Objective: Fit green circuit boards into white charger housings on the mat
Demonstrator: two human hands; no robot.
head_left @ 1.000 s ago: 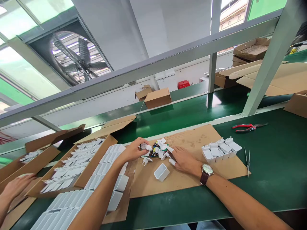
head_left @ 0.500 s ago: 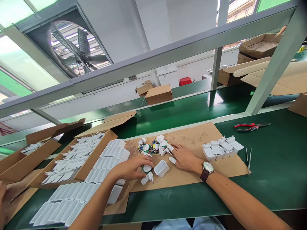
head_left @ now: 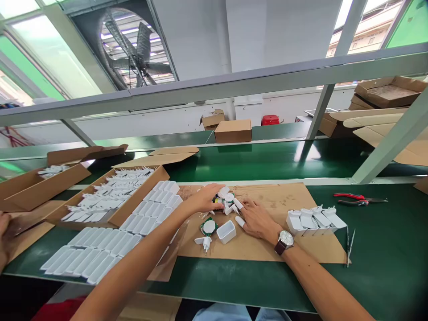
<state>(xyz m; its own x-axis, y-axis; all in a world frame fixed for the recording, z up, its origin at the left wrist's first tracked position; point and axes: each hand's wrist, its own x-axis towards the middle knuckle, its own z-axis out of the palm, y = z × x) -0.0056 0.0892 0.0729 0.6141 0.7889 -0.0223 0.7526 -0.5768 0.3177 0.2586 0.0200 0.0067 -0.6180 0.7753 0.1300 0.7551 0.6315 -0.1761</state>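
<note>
My left hand [head_left: 207,199] is at the left side of a small heap of circuit boards with white plug parts [head_left: 227,199]. Its fingers and thumb are apart around the boards, and it hides part of the heap. From the right, my right hand [head_left: 258,218], with white finger cots on thumb and index finger, touches or nearly touches the same heap, fingers spread. Nearer me, a single round-topped circuit board [head_left: 209,227] lies with a white plug piece [head_left: 206,242] at its lower end. Right beside it stands an open white plastic case [head_left: 226,232].
Rows of white cases [head_left: 96,249] fill the left. Behind them is a carton of white plug parts [head_left: 115,189]. At right are filled cases [head_left: 314,221], tweezers [head_left: 350,246] and red-handled pliers [head_left: 359,199]. Another person's hand [head_left: 4,227] shows at the left edge.
My left hand has moved away from the single board with its plug piece, up to the heap. My right hand stays by the heap. The camera view has tilted.
</note>
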